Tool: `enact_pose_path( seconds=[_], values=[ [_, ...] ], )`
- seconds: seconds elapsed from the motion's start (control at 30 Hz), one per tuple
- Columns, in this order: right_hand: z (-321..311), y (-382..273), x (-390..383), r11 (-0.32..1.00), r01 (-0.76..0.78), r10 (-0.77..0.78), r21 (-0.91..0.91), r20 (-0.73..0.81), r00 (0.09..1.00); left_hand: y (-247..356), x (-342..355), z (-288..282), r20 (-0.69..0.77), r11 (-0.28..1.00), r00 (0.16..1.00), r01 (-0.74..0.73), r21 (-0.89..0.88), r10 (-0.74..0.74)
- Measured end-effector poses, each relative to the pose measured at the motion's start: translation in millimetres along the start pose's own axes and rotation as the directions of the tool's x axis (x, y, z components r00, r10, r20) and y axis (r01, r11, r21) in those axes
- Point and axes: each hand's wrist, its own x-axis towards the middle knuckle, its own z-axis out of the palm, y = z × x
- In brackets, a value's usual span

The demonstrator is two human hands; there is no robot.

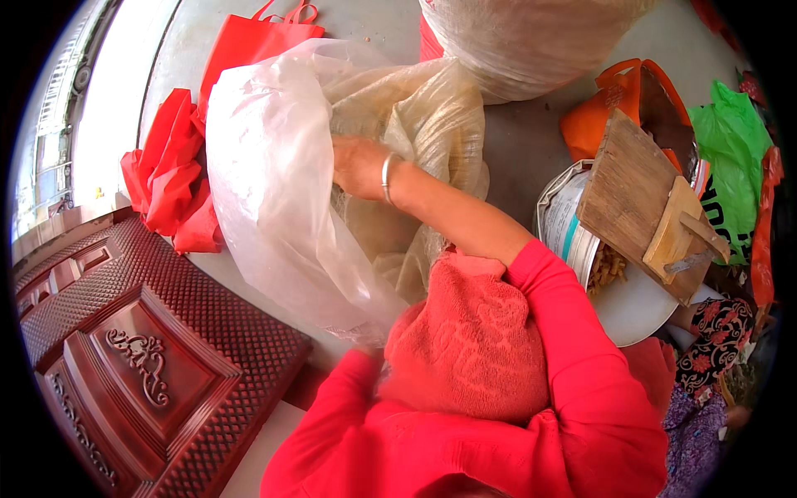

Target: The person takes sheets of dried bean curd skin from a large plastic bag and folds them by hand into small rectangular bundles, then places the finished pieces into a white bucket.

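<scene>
Right hand (359, 166) is up at the mouth of the big clear plastic bag (266, 183), a silver bangle (387, 177) on its wrist, forearm bare below a pushed-up red sleeve (573, 332). The fingers curl to the left and close on the crumpled film where the clear bag meets the yellowish woven sack (432, 124) tucked inside it; the fingertips sink into the folds, so I cannot tell exactly how much plastic they pinch. The bag billows up and to the left of the knuckles, its milky wall standing tall, while the sack sags to the right of the hand and down beneath the forearm. Left hand (369, 353) is low, almost wholly hidden behind a pink-red towel (469, 349) and the bag's lower edge; it sits right at the bottom of the film, but whether its fingers are spread or gripping cannot be told. Around them: red fabric bags (170, 170) heaped on the grey floor (523, 141) to the left, a carved dark-red door panel (141, 357) lower left, a large filled sack (523, 41) at the top, and at right a wooden cutting frame (643, 203) resting across a white basin (631, 307), with an orange bag (598, 116) and a green plastic bag (735, 141) beyond
</scene>
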Motion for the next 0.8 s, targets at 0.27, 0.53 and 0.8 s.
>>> enact_pose_path(
  seconds=[0.27,0.53,0.8],
  values=[
    [-66,7,-109,0.960,-0.072,-0.010,-0.272,-0.287,0.958,6,-40,7,0.585,0.824,0.801,-0.413,0.389,0.125],
    [-103,1,-48,0.838,-0.112,-0.223,-0.534,-0.523,0.823,220,-107,-88,0.801,0.923,0.575,-0.377,0.081,0.165],
    [-86,107,-23,0.733,-0.623,0.461,-0.273,-0.473,0.751,393,90,-13,0.192,-0.022,0.167,-0.698,0.716,0.967]
  ],
)
